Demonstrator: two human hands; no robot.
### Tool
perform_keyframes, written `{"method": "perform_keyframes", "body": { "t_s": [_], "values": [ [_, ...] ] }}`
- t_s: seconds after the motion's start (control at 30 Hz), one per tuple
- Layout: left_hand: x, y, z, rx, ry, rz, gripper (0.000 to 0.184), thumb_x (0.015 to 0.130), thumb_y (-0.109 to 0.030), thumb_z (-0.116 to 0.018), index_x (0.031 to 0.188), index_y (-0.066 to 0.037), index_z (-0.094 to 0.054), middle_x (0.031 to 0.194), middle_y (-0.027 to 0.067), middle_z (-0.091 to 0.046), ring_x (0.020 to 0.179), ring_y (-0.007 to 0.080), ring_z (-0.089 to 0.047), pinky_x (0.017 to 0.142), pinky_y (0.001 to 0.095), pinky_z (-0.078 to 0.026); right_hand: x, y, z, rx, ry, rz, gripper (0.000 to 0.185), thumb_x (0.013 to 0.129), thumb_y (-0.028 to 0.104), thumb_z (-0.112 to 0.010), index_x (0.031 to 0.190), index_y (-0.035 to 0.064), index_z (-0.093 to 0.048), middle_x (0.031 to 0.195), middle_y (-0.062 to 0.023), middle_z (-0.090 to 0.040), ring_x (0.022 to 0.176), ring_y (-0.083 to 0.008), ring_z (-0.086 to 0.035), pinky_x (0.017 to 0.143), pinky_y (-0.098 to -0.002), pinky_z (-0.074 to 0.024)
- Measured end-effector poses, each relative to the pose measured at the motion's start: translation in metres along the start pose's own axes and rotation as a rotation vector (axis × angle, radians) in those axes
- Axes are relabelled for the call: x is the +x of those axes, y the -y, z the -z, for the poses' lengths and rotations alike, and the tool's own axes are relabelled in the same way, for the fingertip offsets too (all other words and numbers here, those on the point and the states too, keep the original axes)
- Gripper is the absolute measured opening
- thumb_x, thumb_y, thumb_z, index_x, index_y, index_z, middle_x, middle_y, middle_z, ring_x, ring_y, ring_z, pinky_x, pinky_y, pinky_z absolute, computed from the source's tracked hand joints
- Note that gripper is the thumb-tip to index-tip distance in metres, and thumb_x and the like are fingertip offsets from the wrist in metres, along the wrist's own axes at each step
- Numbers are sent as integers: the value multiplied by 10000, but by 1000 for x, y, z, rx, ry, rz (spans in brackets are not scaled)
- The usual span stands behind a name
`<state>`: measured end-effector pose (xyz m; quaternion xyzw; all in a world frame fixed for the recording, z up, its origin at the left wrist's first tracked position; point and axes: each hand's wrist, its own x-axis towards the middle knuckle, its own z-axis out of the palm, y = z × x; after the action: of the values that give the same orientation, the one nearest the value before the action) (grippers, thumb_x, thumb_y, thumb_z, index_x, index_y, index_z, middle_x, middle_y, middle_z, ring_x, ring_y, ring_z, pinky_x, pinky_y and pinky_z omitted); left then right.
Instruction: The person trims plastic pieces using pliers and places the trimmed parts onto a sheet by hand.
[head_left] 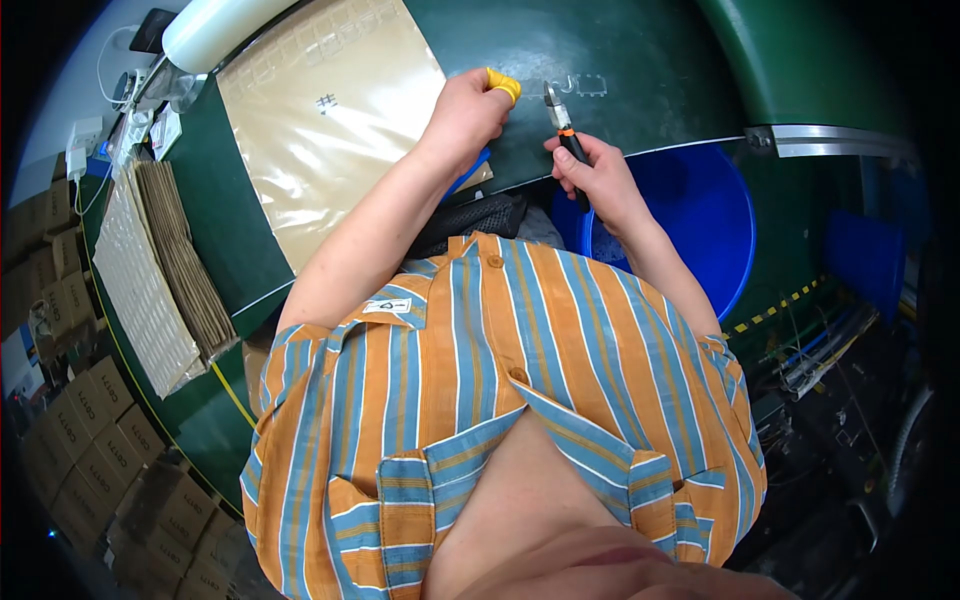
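Your one pair of cutters (565, 141) is over the near edge of the bench (640, 35), its metal jaws toward the clear plastic piece (590, 86) on the green surface and its handles reaching past the edge. Your right hand (597, 178) is closed around those black and orange handles. Your left hand (474, 114) is over the bench, fingers curled and pressed together, with yellow covering (504, 84) at the fingertips; whether it pinches the clear plastic cannot be told. Green surface stretches beyond the plastic, giving you room on the far side; nearer you, the edge runs close under both hands. Left of them lies one large brown sheet (330, 120) under clear film. One blue bin (700, 225) sits below the edge, beneath your right forearm. Farther left stand packing sheets (185, 260) and many stacked cartons (90, 430), too many to count surely.
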<state>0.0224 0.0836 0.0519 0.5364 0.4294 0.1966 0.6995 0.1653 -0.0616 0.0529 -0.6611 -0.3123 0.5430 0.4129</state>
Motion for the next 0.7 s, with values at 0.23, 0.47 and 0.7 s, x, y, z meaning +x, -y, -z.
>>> {"method": "perform_keyframes", "body": {
  "t_s": [0.23, 0.47, 0.7],
  "values": [
    [-1, -2, -5, 30, 12, 26, 128, 870, -141, -566, 856, -18, -596, 711, 7, -520, 576, 70, -406, 495, 226, -321, 1, -5, -1, 46, 9, -9, 294, 947, 276, -604, 1072, 10, -606, 733, 8, -538, 618, -57, -483, 556, -222, -419],
    [-2, 2, -3, 18, 2, 25, 126, 875, -141, -573, 853, -20, -597, 706, 7, -519, 572, 73, -406, 494, 228, -321, 3, -11, -6, 79, 4, 7, 247, 947, 283, -609, 947, 38, -576, 663, 29, -482, 562, -51, -432, 497, -228, -373],
    [1, 4, -2, -19, 0, 40, 121, 874, -135, -582, 848, -17, -597, 705, 11, -524, 572, 74, -411, 495, 227, -324, 6, -14, -8, 137, -12, 2, 234, 945, 285, -619, 877, 69, -559, 623, 49, -449, 533, -43, -398, 478, -222, -339]
  ]
}}
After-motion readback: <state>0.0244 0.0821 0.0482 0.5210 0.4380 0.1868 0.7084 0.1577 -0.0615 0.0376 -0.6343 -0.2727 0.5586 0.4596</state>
